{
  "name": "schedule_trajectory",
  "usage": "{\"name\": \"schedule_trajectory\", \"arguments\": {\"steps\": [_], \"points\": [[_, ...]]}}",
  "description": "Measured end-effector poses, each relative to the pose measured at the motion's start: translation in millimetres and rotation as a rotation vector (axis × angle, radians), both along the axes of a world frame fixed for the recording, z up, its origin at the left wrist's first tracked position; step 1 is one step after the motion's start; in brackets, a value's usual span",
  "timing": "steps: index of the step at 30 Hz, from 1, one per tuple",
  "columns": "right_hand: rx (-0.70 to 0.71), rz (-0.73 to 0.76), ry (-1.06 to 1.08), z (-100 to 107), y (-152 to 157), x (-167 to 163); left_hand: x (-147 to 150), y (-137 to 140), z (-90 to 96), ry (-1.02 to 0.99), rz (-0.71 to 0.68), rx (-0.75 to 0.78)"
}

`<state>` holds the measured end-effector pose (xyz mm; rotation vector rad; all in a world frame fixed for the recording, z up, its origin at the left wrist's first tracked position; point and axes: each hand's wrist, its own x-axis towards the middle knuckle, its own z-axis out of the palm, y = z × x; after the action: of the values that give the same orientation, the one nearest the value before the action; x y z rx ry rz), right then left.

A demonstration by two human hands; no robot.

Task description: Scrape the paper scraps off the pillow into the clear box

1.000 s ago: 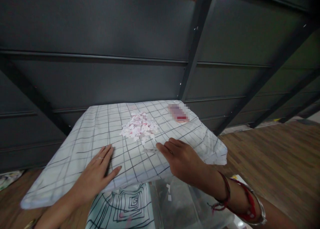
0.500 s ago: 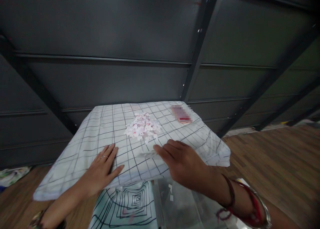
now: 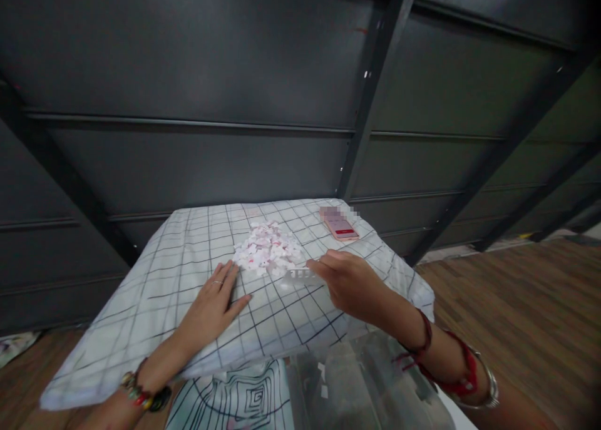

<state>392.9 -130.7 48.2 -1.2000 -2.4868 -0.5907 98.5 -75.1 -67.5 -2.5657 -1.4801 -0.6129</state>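
Observation:
A heap of small torn paper scraps (image 3: 268, 247), white with some pink and red, lies on the checked white cloth (image 3: 188, 245). My left hand (image 3: 213, 305) rests flat on the cloth with fingers spread, its fingertips at the heap's near left edge. Between the thumb and fingers of my right hand (image 3: 350, 283) is a clear plastic piece with a row of slots (image 3: 300, 276). That piece sits low over the cloth, against the heap's near right side. Its exact kind is hard to make out.
A phone (image 3: 340, 225) with a pink edge lies at the cloth's back right. Below the near edge are a clear plastic box (image 3: 345, 386) with a few scraps in it and a patterned cloth (image 3: 235, 399). Dark metal panels (image 3: 225, 161) rise behind.
My right hand has moved the clear plastic piece forward to the heap. My left hand has slid forward and right, closer to the scraps. The camera view has shifted slightly.

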Motion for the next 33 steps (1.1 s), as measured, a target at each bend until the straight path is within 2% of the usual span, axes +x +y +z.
{"name": "schedule_trajectory", "arguments": {"steps": [5,12,20,25,29,33], "points": [[0.058,-0.029,0.023,4,2,11,2,-3,3.1,0.012,0.028,0.013],[0.131,0.031,-0.025,-5,21,5,12,-9,3.4,0.038,-0.052,0.020],[0.138,0.129,-0.116,1,7,-25,12,-13,3.6,0.004,-0.042,-0.014],[0.116,0.136,-0.126,10,-3,-22,13,-13,2.6,0.003,-0.030,-0.025],[0.125,0.114,-0.124,6,-1,-21,14,-13,2.1,0.006,-0.019,-0.024],[0.110,0.156,-0.128,4,-1,-26,14,-14,3.1,-0.004,-0.022,-0.023]]}}
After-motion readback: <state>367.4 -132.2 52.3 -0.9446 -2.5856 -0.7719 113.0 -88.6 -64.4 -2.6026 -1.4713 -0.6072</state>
